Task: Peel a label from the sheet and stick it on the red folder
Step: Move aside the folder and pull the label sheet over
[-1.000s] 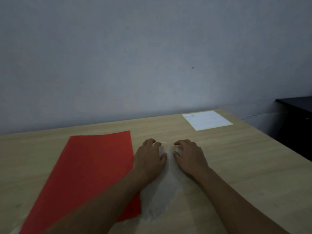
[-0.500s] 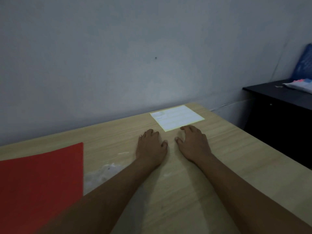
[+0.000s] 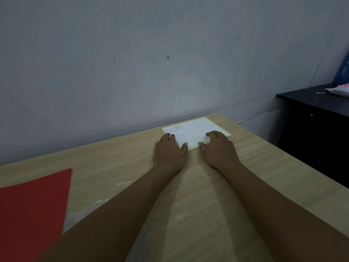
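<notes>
A white label sheet [image 3: 194, 129] with rows of labels lies flat at the far right of the wooden table [image 3: 255, 167], near the wall. My left hand [image 3: 169, 154] rests palm down at the sheet's near left corner, its fingertips on the sheet's edge. My right hand [image 3: 218, 148] lies palm down over the sheet's near right part, fingers spread on it. Neither hand holds anything. The red folder [image 3: 32, 205] lies flat at the left edge of the view, well apart from both hands.
A black cabinet [image 3: 317, 133] stands right of the table, with papers [image 3: 338, 90] and a blue item [image 3: 342, 69] on top. A grey wall [image 3: 151, 63] runs directly behind the table. Pale smears [image 3: 98, 205] mark the wood beside the folder.
Both hands slid away from beside the red folder, forward and right, onto the label sheet. The view turned right, so the folder is now at the left edge.
</notes>
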